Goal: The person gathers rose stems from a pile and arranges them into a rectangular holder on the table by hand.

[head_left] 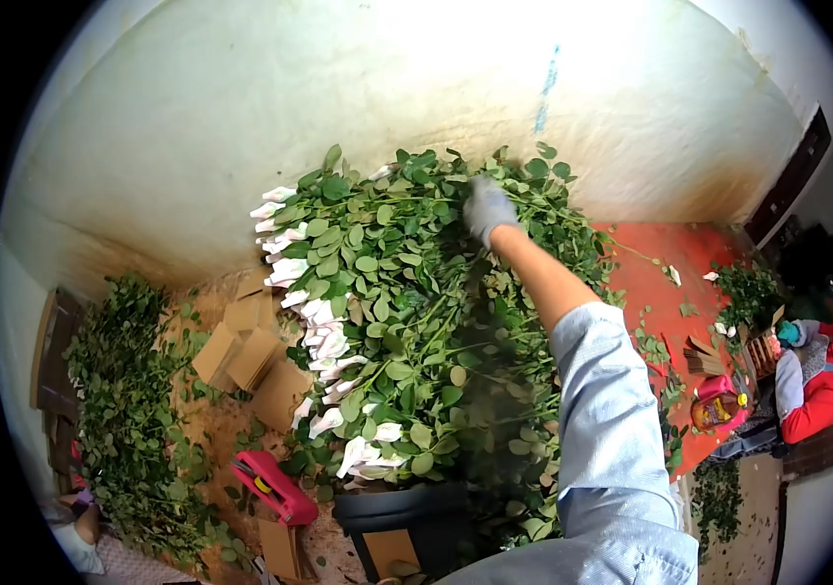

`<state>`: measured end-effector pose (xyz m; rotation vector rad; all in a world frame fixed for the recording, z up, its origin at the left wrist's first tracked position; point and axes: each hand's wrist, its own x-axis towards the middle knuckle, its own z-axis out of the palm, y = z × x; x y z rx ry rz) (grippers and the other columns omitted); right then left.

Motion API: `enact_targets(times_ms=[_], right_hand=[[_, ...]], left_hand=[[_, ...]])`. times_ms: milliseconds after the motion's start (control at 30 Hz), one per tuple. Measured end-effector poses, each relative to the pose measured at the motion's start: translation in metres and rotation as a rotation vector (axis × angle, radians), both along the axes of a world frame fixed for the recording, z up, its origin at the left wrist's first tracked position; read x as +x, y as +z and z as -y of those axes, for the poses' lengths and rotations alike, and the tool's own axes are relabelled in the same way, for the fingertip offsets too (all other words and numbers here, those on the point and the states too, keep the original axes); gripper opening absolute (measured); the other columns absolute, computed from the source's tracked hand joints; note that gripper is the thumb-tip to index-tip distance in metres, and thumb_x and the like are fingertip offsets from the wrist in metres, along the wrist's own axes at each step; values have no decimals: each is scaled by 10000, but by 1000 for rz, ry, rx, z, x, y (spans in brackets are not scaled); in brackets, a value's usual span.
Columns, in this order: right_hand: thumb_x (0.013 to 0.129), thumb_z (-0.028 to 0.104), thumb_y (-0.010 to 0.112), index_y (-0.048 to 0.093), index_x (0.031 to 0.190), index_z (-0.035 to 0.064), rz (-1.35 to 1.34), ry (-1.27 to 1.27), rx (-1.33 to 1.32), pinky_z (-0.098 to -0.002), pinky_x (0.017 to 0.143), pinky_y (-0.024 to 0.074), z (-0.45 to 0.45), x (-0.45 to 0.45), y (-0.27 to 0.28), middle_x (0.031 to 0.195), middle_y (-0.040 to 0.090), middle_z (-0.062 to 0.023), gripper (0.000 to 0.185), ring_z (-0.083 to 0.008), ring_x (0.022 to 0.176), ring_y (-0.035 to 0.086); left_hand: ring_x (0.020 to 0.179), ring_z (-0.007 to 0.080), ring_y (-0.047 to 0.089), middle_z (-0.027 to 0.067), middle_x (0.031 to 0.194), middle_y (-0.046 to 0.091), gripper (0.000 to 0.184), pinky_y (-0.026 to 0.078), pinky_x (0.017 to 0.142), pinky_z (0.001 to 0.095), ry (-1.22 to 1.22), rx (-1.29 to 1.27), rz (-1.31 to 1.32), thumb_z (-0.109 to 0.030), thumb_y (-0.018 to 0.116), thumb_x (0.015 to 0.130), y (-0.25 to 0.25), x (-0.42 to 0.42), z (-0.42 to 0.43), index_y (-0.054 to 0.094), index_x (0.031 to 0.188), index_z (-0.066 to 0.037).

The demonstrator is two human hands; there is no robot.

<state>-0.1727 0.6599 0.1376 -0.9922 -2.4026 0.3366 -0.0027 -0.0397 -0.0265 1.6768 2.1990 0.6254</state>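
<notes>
My right hand (489,211), in a grey glove, reaches to the far side of a big heap of leafy flower stems (416,263) by the wall. It touches the stems near their top edge. Its fingers are blurred and partly lost among the leaves, so I cannot tell how far they are closed. The stems look like roses, lying with their white-wrapped heads (324,336) to the left. My left hand is out of view.
Cardboard pieces (251,356), a pink stapler (275,487) and a black bin (406,526) lie left and near. More stems (129,390) are piled far left. A co-worker in red (826,380) works at the right, beside a red surface (665,283). A wall (387,78) stands behind.
</notes>
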Motion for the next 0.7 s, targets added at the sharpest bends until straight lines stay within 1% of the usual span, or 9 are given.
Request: enact_targets(times_ms=[67, 167, 300, 367, 400, 467, 533, 633, 700], right_hand=[[909, 137, 580, 525, 1357, 35, -9, -111, 20, -448, 1075, 466, -40, -9, -10, 1371, 564, -259, 462, -408, 1262, 568], [923, 139, 567, 510, 1367, 42, 91, -119, -61, -478, 1087, 460, -58, -8, -11, 1444, 517, -246, 458, -397, 1334, 523], [936, 178, 580, 553, 1353, 71, 374, -137, -21, -454, 1064, 478, -64, -10, -6, 1396, 593, -195, 431, -363, 1316, 562], [953, 188, 571, 618, 1275, 97, 502, -134, 49, -451, 1014, 500, -61, -6, 4, 1310, 647, -172, 338, -337, 1266, 603], [953, 188, 571, 618, 1275, 97, 502, -135, 46, -451, 1014, 500, -61, -3, 3, 1310, 647, -172, 338, -337, 1266, 603], [922, 165, 577, 645, 1173, 121, 397, -159, 285, -463, 955, 510, -60, 11, 4, 1220, 675, -150, 264, -325, 1187, 635], [892, 120, 587, 659, 1165, 163, 323, -130, 465, -464, 891, 504, -57, 31, 15, 1144, 677, -136, 285, -319, 1082, 652], [903, 140, 592, 651, 1186, 143, 331, -53, 595, -429, 885, 500, -33, 71, 48, 1141, 669, -119, 289, -296, 1091, 644], [856, 104, 620, 628, 1204, 148, 147, 96, 741, -433, 853, 489, -9, 99, 64, 1134, 643, -103, 350, -285, 1044, 624]], left_hand=[[1010, 333, 614, 170, 1309, 628, 316, 490, 841, 481, 7, -14, 6, -226, 671, 840, 4, 1, 0, 741, 1110, -78], [1010, 332, 612, 169, 1319, 624, 324, 489, 841, 478, 14, -38, 20, -231, 667, 839, 7, 4, 2, 739, 1116, -79], [1009, 330, 609, 168, 1331, 619, 334, 487, 841, 474, 20, -67, 39, -237, 661, 839, 10, 7, 3, 738, 1124, -81], [1009, 330, 608, 167, 1337, 617, 339, 486, 841, 472, 22, -79, 48, -240, 658, 839, 12, 8, 3, 737, 1128, -81], [1009, 329, 607, 167, 1340, 616, 342, 486, 841, 471, 23, -87, 55, -241, 657, 839, 11, 8, 3, 736, 1130, -82], [1009, 329, 605, 166, 1346, 613, 347, 485, 841, 468, 25, -99, 64, -244, 654, 838, 12, 7, 2, 736, 1134, -83], [1008, 328, 604, 166, 1352, 611, 352, 484, 841, 466, 31, -119, 69, -247, 651, 838, 11, 8, 2, 735, 1138, -84], [1008, 327, 602, 165, 1361, 607, 360, 483, 841, 463, 62, -201, 124, -252, 647, 838, 10, 10, 4, 733, 1144, -85], [1008, 326, 600, 164, 1367, 605, 365, 482, 841, 461, 140, -371, 213, -255, 644, 838, -2, 11, 4, 733, 1148, -86]])
